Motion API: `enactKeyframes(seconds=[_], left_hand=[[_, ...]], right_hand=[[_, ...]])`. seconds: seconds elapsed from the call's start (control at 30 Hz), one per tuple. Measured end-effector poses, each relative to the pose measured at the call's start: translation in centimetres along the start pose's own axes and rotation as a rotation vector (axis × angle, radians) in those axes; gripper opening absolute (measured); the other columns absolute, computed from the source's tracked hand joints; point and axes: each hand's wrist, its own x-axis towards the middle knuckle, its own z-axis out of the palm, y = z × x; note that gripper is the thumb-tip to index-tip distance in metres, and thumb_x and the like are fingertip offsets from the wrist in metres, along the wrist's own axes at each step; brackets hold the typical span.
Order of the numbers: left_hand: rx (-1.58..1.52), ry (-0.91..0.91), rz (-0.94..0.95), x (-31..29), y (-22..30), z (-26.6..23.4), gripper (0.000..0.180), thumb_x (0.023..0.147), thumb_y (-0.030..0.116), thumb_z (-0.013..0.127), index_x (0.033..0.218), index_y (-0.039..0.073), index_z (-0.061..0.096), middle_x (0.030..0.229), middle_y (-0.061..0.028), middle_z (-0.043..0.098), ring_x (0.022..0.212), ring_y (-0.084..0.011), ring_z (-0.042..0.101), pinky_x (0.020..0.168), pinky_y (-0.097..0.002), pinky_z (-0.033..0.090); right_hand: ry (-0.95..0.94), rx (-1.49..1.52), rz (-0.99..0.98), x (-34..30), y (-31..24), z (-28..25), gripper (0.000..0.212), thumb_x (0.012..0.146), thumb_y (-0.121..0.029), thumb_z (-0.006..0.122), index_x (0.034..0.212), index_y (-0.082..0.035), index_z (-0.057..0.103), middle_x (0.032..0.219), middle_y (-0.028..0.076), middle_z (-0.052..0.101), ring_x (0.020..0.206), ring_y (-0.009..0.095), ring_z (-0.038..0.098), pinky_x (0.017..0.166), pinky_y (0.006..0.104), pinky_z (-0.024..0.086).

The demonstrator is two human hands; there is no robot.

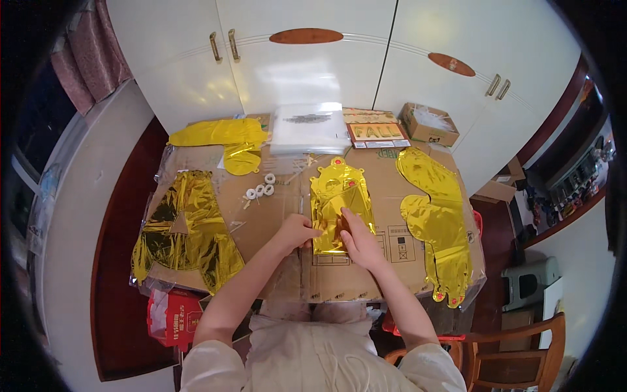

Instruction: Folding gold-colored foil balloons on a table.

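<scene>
A gold foil balloon (331, 188), flat and folded over on itself, lies in front of me on the cardboard-covered table (281, 258). Red dots and small rounded tabs run along its far end. At its left edge my left hand (297, 232) is closed, with thumb and fingers pinching the foil. My right hand (360, 243) rests flat on the foil's right half, fingers stretched forward. To the left, a larger A-shaped foil balloon (219, 238) lies flat. Another curvy gold foil balloon (444, 228) with red dots lies to the right.
At the far left lies another gold foil balloon (215, 134). Several small white rolls (260, 190) sit nearby. Clear plastic bags (308, 130), a flat printed package (379, 135) and an open carton (429, 124) line the back. A wooden chair (513, 353) stands at right, a red bag (171, 317) at left.
</scene>
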Motion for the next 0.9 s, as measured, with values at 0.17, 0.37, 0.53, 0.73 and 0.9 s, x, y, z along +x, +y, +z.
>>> enactKeyframes(seconds=[0.17, 0.37, 0.53, 0.73, 0.9], left_hand=[[-0.159, -0.085, -0.097, 0.5, -0.5, -0.2, 0.015, 0.084, 0.015, 0.068, 0.075, 0.004, 0.062, 0.057, -0.0013, 0.056, 0.045, -0.0094, 0.050, 0.040, -0.0223, 0.033], [-0.318, -0.136, -0.096, 1.1, -1.3, -0.6, 0.011, 0.087, 0.014, 0.064, 0.081, 0.007, 0.061, 0.062, -0.0010, 0.057, 0.047, -0.0101, 0.055, 0.040, -0.0227, 0.036], [-0.221, -0.087, -0.113, 1.2, -0.5, -0.5, 0.011, 0.085, 0.014, 0.063, 0.080, 0.005, 0.061, 0.063, -0.0013, 0.058, 0.046, -0.0097, 0.056, 0.039, -0.0219, 0.038], [-0.010, -0.084, -0.012, 2.1, 0.4, -1.3, 0.009, 0.081, 0.011, 0.065, 0.078, 0.002, 0.065, 0.054, -0.0025, 0.056, 0.043, -0.0089, 0.052, 0.039, -0.0233, 0.037], [0.037, -0.110, 0.027, 2.6, 0.6, -1.8, 0.009, 0.081, 0.011, 0.068, 0.079, 0.002, 0.065, 0.060, -0.0008, 0.057, 0.048, -0.0090, 0.052, 0.041, -0.0232, 0.035]], right_hand=[[-0.001, -0.017, 0.002, 0.0, 0.3, 0.2, 0.054, 0.094, -0.020, 0.048, 0.141, 0.002, 0.032, 0.139, 0.024, 0.042, 0.131, 0.040, 0.039, 0.112, 0.0461, 0.027], [-0.009, -0.184, -0.174, 0.1, 0.5, 0.4, 0.042, 0.091, -0.020, 0.055, 0.130, -0.006, 0.047, 0.137, 0.020, 0.046, 0.131, 0.038, 0.039, 0.111, 0.0470, 0.029], [-0.024, -0.289, -0.294, 0.0, -0.2, 0.2, 0.030, 0.086, -0.019, 0.061, 0.116, -0.015, 0.059, 0.125, 0.013, 0.054, 0.128, 0.032, 0.043, 0.108, 0.0447, 0.033], [-0.076, -0.332, -0.347, -0.3, -0.2, 0.3, 0.029, 0.081, -0.010, 0.059, 0.108, -0.019, 0.065, 0.117, 0.004, 0.058, 0.113, 0.026, 0.052, 0.097, 0.0398, 0.041], [-0.150, -0.308, -0.367, -0.3, -0.4, 0.1, 0.036, 0.078, -0.006, 0.058, 0.110, -0.020, 0.065, 0.116, 0.002, 0.058, 0.111, 0.023, 0.053, 0.095, 0.0372, 0.042]])
